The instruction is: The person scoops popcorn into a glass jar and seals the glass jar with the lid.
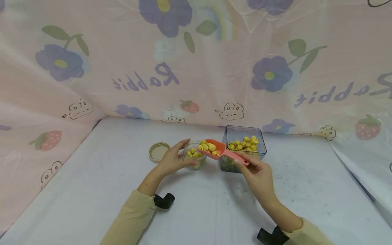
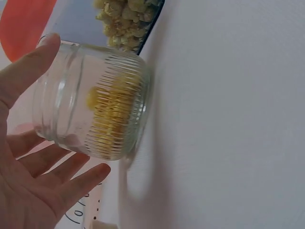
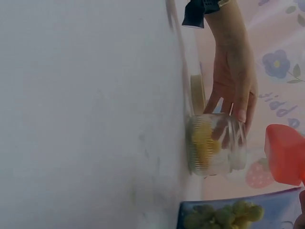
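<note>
A ribbed glass jar [image 2: 102,100], partly filled with yellow popcorn, stands on the table. My left hand [image 1: 171,159] holds it from the left, thumb on the near side and fingers on the far side. By its handle, my right hand [image 1: 258,175] grips a pink-red scoop [image 1: 220,148] loaded with popcorn [image 1: 208,148]. The scoop's front edge is over the jar's mouth, and its handle crosses the near side of a clear bluish square container [image 1: 263,149], which also holds popcorn. The right wrist view shows the scoop [image 3: 284,153] apart from the jar, with the right hand mostly out of frame.
Left of the jar, a round gold-rimmed lid [image 1: 159,152] lies on the white table [image 1: 92,190]. A patterned curtain [image 1: 208,75] hangs behind the table and along its sides. A dark wrist-worn device [image 1: 164,200] sits at the left wrist.
</note>
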The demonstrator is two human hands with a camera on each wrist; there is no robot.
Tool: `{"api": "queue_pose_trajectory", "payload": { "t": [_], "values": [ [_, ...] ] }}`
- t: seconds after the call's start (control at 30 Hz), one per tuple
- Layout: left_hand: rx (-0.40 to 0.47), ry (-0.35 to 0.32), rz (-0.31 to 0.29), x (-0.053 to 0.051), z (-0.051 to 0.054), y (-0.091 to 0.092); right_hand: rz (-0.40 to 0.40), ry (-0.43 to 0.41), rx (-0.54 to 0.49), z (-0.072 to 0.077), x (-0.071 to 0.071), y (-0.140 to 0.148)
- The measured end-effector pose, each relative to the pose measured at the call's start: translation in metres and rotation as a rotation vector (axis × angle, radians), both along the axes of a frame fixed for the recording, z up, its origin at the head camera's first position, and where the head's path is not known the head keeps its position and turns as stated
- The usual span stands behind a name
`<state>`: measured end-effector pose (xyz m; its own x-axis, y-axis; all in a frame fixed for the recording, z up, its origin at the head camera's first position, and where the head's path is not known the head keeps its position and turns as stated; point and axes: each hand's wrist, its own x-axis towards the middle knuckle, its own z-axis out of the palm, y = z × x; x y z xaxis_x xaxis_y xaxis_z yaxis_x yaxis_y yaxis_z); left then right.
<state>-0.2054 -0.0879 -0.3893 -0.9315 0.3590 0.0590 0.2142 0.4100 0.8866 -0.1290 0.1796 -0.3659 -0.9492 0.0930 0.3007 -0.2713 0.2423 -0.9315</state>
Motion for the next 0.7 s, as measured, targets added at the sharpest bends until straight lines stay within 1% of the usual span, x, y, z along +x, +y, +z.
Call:
{"api": "queue_pose_trajectory", "payload": {
  "t": [0.23, 0.37, 0.53, 0.7],
  "values": [
    [0.025, -0.017, 0.009, 0.0, -0.007, 0.0, -0.009, 0.019, 0.005, -0.009, 0.001, -0.005],
    [0.037, -0.013, 0.014, -0.002, -0.01, 0.001, -0.014, 0.014, 0.011, -0.012, 0.0, -0.006],
    [0.05, -0.003, 0.016, -0.002, -0.012, 0.001, -0.022, 0.012, 0.022, -0.015, 0.0, -0.006],
    [0.086, -0.017, 0.007, -0.001, -0.011, 0.001, -0.025, 0.035, 0.043, -0.017, -0.002, -0.007]
  ]
}}
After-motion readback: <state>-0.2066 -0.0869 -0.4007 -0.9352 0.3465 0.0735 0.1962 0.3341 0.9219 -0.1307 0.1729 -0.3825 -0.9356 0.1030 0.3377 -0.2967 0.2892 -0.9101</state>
